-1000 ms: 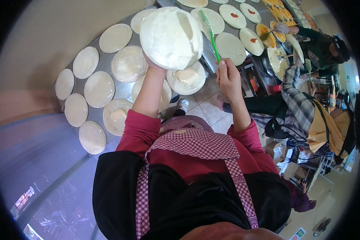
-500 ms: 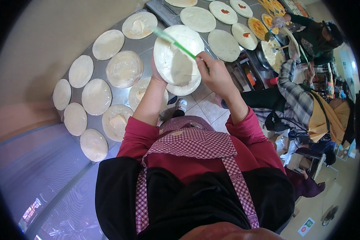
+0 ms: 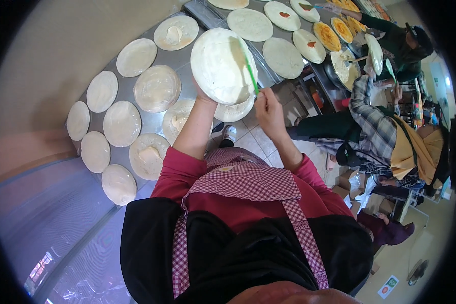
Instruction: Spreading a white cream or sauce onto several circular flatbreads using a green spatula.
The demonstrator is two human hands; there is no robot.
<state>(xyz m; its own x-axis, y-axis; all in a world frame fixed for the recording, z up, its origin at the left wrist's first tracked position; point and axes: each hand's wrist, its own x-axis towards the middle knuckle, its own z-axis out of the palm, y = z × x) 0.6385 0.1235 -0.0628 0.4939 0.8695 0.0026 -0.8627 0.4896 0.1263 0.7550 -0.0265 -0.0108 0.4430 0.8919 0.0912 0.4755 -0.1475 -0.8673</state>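
Note:
My left hand holds up a round flatbread from beneath, its fingers mostly hidden under it. White cream covers most of its face. In my right hand is a green spatula, the fingers closed round its handle, the blade lying along the bread's right side. Just below the held bread, another flatbread shows partly, at the table's edge. A flatbread with a dollop of cream lies near my left forearm, partly covered by it.
Several plain flatbreads spread over the metal table at left, some under clear film. Beyond stand more breads with red sauce and a large pan of cream. Co-workers in a plaid sleeve and dark green clothes work at right.
The spatula has swung from the bread's upper left to its right side, and my right hand has moved slightly right and down. Cream now covers more of the bread, which tilts differently.

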